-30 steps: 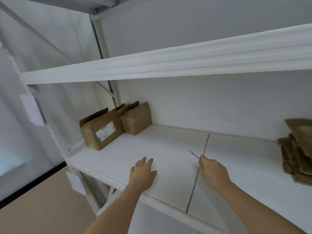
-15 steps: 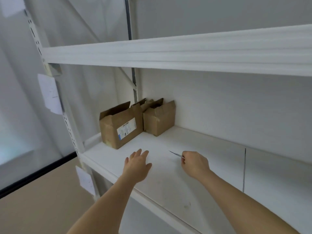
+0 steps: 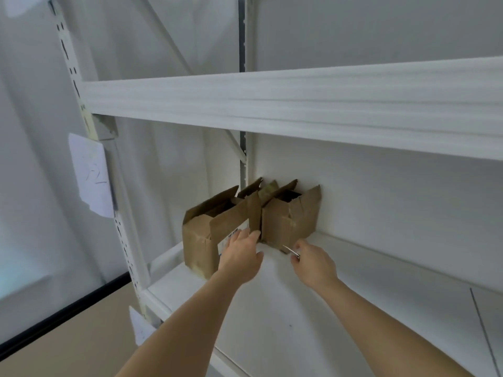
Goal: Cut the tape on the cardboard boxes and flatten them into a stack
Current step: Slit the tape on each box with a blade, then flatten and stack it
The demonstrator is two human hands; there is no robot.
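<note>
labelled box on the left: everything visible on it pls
The labelled cardboard box is brown corrugated card, creased and scuffed, standing upright on the white shelf near its left end. Its top flaps stand open. A white printed label on the front is mostly hidden by the left hand, whose fingers reach its front face. Its right side sits against the second box.

cardboard boxes: two [image 3: 209, 235] [image 3: 290, 216]
hands: two [image 3: 241, 258] [image 3: 315, 263]
shelves: two [image 3: 299, 308] [image 3: 299, 104]
paper notes: two [image 3: 92, 175] [image 3: 140, 326]
small blade: one [image 3: 290, 251]
</note>
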